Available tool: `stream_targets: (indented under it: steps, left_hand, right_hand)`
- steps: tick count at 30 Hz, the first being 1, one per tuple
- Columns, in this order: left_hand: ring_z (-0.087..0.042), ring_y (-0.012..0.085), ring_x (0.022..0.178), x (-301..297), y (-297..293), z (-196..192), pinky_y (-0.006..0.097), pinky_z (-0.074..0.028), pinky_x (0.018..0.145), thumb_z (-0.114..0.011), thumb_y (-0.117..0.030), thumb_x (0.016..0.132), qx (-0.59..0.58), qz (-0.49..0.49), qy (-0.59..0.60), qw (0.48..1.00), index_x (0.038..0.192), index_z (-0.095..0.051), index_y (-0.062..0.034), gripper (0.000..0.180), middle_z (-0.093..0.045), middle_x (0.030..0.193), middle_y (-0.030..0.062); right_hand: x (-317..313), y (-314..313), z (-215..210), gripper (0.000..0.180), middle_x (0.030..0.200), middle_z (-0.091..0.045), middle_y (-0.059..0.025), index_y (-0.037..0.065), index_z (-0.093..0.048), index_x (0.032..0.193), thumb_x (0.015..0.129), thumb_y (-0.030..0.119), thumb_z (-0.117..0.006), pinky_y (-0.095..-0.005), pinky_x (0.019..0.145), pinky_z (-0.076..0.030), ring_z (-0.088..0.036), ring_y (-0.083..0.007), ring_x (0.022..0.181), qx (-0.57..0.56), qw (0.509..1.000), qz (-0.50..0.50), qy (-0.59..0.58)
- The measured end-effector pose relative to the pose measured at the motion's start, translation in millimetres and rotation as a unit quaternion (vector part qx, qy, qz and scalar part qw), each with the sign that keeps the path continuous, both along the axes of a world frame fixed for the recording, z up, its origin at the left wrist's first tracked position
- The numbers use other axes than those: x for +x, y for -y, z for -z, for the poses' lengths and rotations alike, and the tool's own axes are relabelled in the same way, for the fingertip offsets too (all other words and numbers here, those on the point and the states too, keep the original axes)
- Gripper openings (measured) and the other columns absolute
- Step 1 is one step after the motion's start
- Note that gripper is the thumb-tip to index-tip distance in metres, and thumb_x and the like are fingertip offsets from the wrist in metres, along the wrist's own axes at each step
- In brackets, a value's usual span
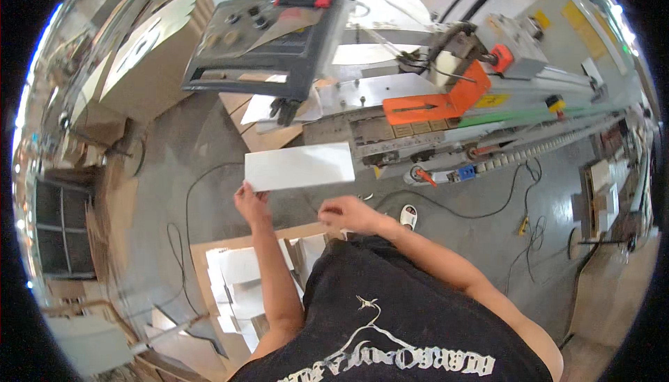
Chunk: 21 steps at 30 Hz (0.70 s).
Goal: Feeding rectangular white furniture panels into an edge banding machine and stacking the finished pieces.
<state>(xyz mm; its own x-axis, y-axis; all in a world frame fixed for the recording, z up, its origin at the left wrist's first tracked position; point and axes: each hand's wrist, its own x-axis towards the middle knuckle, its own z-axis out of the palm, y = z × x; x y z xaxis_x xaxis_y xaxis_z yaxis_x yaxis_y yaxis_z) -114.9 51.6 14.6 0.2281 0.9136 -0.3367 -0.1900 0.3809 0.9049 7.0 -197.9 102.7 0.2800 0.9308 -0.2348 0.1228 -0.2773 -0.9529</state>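
My left hand [252, 205] grips a flat white rectangular panel [300, 167] by its near left corner, thumb on top. The panel is held out level in front of me, below the machine's bed. My right hand [347, 214] is just to the near right of the panel and apart from it. Its fingers are loosely curled in and slightly blurred, with nothing seen in them. Close to my left forearm, a pile of white and brown sheets [244, 288] lies on a brown board [202, 260].
Ahead stands a machine with an orange guard [426, 108], a metal bed [369, 93] and a cable chain [523, 152]. A control panel [265, 41] overhangs the upper left. Black cables [460, 209] cross the grey floor. Stacked cartons [150, 61] stand at the far left.
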Motion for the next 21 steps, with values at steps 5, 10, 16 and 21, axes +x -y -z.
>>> stream_targets:
  steps: [5,10,16,21]
  left_hand:
    - [-0.057,0.0239,0.087,64,33,31,0.039,-0.056,0.069,-0.057,-0.019,0.093,-0.026,0.011,0.019,0.999,0.110,-0.039,-0.0019,0.030,-0.053,0.102,0.0120]
    - [-0.060,0.0221,0.086,79,39,40,0.035,-0.055,0.069,-0.058,-0.017,0.093,0.008,0.132,0.013,0.991,0.117,-0.045,0.0035,0.034,-0.055,0.102,0.0122]
    - [-0.059,0.0128,0.074,103,42,17,0.025,-0.046,0.058,-0.062,-0.016,0.088,0.145,0.257,-0.218,0.930,0.116,-0.058,0.0039,0.035,-0.063,0.088,0.0061]
    - [-0.057,0.0130,0.055,128,77,-33,0.026,-0.044,0.048,-0.061,-0.014,0.087,0.130,0.367,-0.236,0.890,0.119,-0.055,0.0040,0.037,-0.061,0.080,0.0068]
  right_hand:
    - [53,-5,67,0.021,0.082,-0.066,-0.0098,0.002,-0.065,0.097,0.085,0.018,-0.056,-0.0306,0.071,-0.050,-0.062,-0.0158,0.073,0.067,0.958,0.270,0.072]
    - [85,-11,87,0.027,0.080,-0.065,-0.0089,0.000,-0.064,0.101,0.081,0.012,-0.052,-0.0279,0.069,-0.051,-0.062,-0.0139,0.071,0.046,0.905,0.414,-0.091]
    - [106,-22,116,0.028,0.083,-0.063,-0.0064,-0.004,-0.061,0.103,0.080,0.007,-0.051,-0.0265,0.071,-0.049,-0.060,-0.0134,0.076,0.125,0.820,0.514,-0.217]
    - [123,4,104,0.024,0.083,-0.062,-0.0061,-0.004,-0.060,0.099,0.080,0.003,-0.048,-0.0249,0.071,-0.048,-0.059,-0.0133,0.075,0.116,0.755,0.593,-0.254]
